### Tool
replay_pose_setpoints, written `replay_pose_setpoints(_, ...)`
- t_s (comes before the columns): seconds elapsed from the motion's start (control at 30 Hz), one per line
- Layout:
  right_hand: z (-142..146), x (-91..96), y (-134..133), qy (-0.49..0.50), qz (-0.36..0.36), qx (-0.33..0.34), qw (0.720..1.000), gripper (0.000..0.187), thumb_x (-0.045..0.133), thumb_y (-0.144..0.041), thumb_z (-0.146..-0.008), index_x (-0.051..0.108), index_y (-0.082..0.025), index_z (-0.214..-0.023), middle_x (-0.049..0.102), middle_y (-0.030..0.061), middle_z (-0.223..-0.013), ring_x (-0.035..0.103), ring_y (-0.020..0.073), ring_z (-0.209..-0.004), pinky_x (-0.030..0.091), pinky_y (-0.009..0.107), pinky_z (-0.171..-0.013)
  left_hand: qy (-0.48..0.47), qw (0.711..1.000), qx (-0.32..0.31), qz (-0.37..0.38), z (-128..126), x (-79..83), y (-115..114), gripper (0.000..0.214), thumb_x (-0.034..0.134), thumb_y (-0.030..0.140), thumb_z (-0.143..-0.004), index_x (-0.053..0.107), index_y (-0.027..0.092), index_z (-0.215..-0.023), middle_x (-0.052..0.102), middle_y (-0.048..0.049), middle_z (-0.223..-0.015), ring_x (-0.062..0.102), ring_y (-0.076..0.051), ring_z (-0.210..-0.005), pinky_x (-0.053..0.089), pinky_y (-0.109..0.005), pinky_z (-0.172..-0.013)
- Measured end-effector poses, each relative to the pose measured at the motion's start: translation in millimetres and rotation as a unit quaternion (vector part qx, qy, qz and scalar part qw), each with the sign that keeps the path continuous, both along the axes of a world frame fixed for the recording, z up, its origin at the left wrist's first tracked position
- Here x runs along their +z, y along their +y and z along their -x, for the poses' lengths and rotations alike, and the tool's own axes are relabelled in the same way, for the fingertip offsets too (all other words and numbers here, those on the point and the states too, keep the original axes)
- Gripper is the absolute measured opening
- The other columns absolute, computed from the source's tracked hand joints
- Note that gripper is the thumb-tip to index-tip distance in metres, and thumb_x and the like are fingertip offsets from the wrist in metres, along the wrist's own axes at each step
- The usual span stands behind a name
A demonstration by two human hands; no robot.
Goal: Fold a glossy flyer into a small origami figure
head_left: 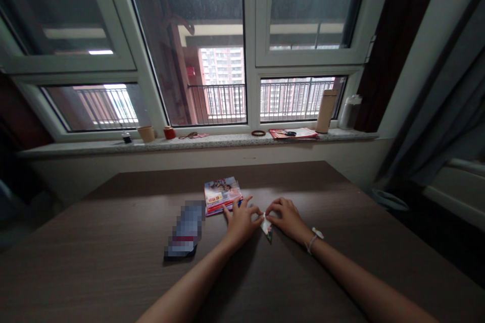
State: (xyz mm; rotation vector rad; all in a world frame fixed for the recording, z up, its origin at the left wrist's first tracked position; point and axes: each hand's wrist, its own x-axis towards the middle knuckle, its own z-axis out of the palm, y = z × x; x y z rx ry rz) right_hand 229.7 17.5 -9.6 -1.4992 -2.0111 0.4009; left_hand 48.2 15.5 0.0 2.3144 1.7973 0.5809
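Observation:
A small folded piece of paper [267, 228], white with a coloured printed tip pointing toward me, is pinched between both hands just above the brown table. My left hand [242, 219] grips its upper left side with thumb and forefinger, the other fingers spread over the edge of a paper stack. On the other side, my right hand [288, 217] pinches the paper's upper right with its fingertips. A bracelet [311, 240] circles the right wrist. Just beyond the left hand lies the stack of printed leaflets [223, 193]. The fingertips hide the paper's top end.
A phone [185, 229] with a blurred screen lies left of the leaflets on the table [113, 242]. Along the windowsill [223, 140] stand a paper cup [146, 133], a red spool-like item [168, 132], a ring-shaped band [258, 133], more printed papers [303, 133] and a tan bottle [326, 111].

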Motion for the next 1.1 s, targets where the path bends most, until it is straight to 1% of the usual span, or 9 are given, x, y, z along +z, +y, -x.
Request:
replay_pose_setpoints(0.23, -4, -1.7, 5, -0.002, 0.019, 0.008, 1.000, 0.012, 0.066, -0.033, -0.078, 0.073, -0.033, -0.088, 0.057, 0.0021, -0.107, 0.047, 0.0222, -0.110, 0.034, 0.036, -0.098, 0.026, 0.998, -0.002, 0.057, 6, 10.0, 1, 0.022, 0.058, 0.049, -0.083, 0.069, 0.044, -0.101, 0.030, 0.0057, -0.151, 0.014, -0.039, -0.139, 0.001, -0.076, -0.099)
replay_pose_setpoints(0.37, -7, -0.4, 6, 0.001, 0.024, 0.018, 1.000, 0.014, 0.066, -0.030, -0.078, 0.073, -0.033, -0.089, 0.058, 0.0023, -0.107, 0.047, 0.0227, -0.109, 0.034, 0.036, -0.098, 0.035, 0.997, -0.020, 0.066, 14, 11.5, 6, 0.023, 0.060, 0.046, -0.082, 0.068, 0.048, -0.104, 0.030, 0.0053, -0.151, 0.011, -0.043, -0.139, 0.001, -0.080, -0.095)
replay_pose_setpoints(0.53, -7, 1.7, 1, 0.016, 0.012, 0.025, 0.999, 0.014, 0.065, -0.027, -0.079, 0.073, -0.031, -0.089, 0.059, 0.0030, -0.105, 0.048, 0.0226, -0.108, 0.035, 0.036, -0.097, 0.031, 0.998, -0.025, 0.052, 17, 9.7, 4, 0.026, 0.063, 0.045, -0.081, 0.066, 0.049, -0.106, 0.032, 0.0022, -0.151, 0.015, -0.043, -0.138, 0.001, -0.080, -0.094)
replay_pose_setpoints(0.67, -7, 0.9, -5, 0.023, -0.038, 0.039, 0.998, 0.011, 0.063, -0.028, -0.082, 0.073, -0.028, -0.085, 0.060, 0.0034, -0.101, 0.049, 0.0213, -0.105, 0.037, 0.034, -0.096, 0.017, 0.999, -0.032, 0.007, 15, 8.1, 0, 0.033, 0.064, 0.038, -0.081, 0.063, 0.047, -0.112, 0.027, 0.0011, -0.153, 0.018, -0.037, -0.139, 0.005, -0.076, -0.100)
replay_pose_setpoints(0.77, -8, 0.8, -6, 0.011, -0.052, 0.047, 0.997, 0.011, 0.063, -0.030, -0.082, 0.074, -0.028, -0.084, 0.061, 0.0038, -0.099, 0.049, 0.0215, -0.105, 0.038, 0.034, -0.094, 0.020, 0.998, -0.059, -0.025, 15, 7.3, -1, 0.026, 0.065, 0.032, -0.081, 0.067, 0.043, -0.104, 0.025, 0.0025, -0.153, 0.021, -0.034, -0.138, 0.006, -0.072, -0.103)
replay_pose_setpoints(0.87, -11, 1.9, -4, -0.003, -0.037, 0.040, 0.999, 0.010, 0.066, -0.034, -0.080, 0.074, -0.030, -0.084, 0.061, 0.0037, -0.101, 0.048, 0.0228, -0.107, 0.037, 0.035, -0.095, 0.030, 0.997, -0.072, -0.028, 16, 7.3, -1, 0.016, 0.064, 0.034, -0.081, 0.071, 0.040, -0.094, 0.028, 0.0050, -0.152, 0.024, -0.036, -0.136, 0.004, -0.075, -0.102)
replay_pose_setpoints(1.0, -17, 4.5, -3, -0.018, -0.003, 0.056, 0.998, 0.015, 0.072, -0.036, -0.074, 0.074, -0.034, -0.089, 0.059, 0.0026, -0.109, 0.046, 0.0236, -0.112, 0.035, 0.037, -0.100, 0.041, 0.996, -0.072, -0.019, 17, 8.8, -1, 0.015, 0.065, 0.037, -0.080, 0.071, 0.040, -0.093, 0.030, 0.0067, -0.151, 0.024, -0.037, -0.136, 0.001, -0.076, -0.100)
replay_pose_setpoints(1.1, -20, 6.4, -4, -0.021, 0.002, 0.069, 0.997, 0.021, 0.074, -0.037, -0.071, 0.074, -0.034, -0.092, 0.058, 0.0029, -0.112, 0.046, 0.0241, -0.114, 0.034, 0.039, -0.101, 0.043, 0.997, -0.067, 0.006, 17, 11.6, -2, 0.021, 0.068, 0.043, -0.075, 0.070, 0.040, -0.096, 0.029, 0.0045, -0.152, 0.024, -0.038, -0.136, 0.002, -0.076, -0.100)
